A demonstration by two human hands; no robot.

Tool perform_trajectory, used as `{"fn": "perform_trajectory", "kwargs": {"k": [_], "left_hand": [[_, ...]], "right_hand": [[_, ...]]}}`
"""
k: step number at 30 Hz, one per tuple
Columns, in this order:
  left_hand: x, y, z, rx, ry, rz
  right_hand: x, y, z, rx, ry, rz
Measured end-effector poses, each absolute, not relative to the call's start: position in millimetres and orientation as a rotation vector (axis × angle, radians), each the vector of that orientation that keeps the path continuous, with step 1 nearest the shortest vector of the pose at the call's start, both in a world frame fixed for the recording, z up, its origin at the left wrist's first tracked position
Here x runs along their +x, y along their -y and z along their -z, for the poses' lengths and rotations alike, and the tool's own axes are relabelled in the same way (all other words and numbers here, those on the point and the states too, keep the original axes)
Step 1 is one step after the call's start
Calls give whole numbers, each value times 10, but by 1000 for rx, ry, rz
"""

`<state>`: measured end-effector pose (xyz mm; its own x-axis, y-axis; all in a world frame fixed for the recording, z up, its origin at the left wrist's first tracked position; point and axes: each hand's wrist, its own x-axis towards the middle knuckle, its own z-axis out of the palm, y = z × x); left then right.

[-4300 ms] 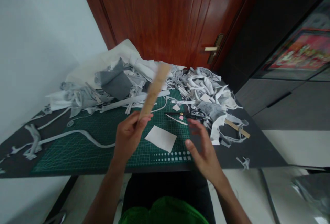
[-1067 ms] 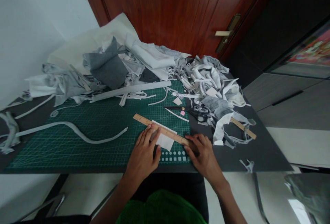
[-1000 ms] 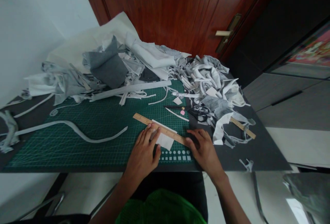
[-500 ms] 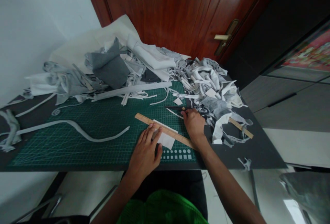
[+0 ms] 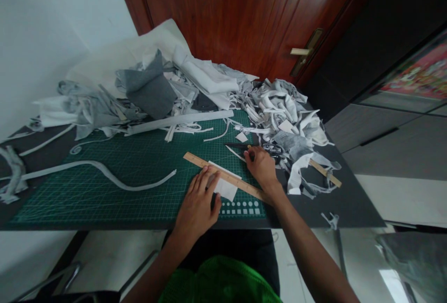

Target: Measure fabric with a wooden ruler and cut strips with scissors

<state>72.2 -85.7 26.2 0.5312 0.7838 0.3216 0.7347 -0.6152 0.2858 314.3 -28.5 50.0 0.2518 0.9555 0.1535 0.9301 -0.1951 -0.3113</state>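
A wooden ruler (image 5: 227,178) lies slantwise across a small white fabric piece (image 5: 226,190) on the green cutting mat (image 5: 132,205). My left hand (image 5: 198,200) rests with fingers spread, its fingertips on the ruler and the fabric. To the right, my right hand (image 5: 260,165) is closed, thumb against curled fingers, beyond the ruler's right part. What its fingers hold, if anything, is too small to make out. Black scissors (image 5: 240,146) lie just beyond that hand, and a thin white strip (image 5: 234,153) is beside them.
Grey and white fabric scraps (image 5: 279,103) are heaped along the back and right. A long grey strip (image 5: 118,184) curves over the mat's left side. A second wooden ruler (image 5: 325,172) lies among scraps at the right. Behind the table stands a brown door (image 5: 223,19).
My right hand has shifted very slightly to the left. My left hand, the ruler and the fabric piece have hardly moved.
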Motion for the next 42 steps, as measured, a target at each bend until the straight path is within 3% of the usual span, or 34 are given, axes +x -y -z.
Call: {"fn": "perform_trajectory", "kwargs": {"k": [10, 26, 42], "left_hand": [[741, 869, -278, 2628, -1342, -647], [741, 879, -255, 2624, -1354, -659], [742, 883, -268, 2636, -1349, -632]], "right_hand": [[2495, 198, -658, -1580, 1935, -542], [2229, 78, -573, -1711, 2038, -497], [2319, 184, -786, -1863, 2134, -457]]}}
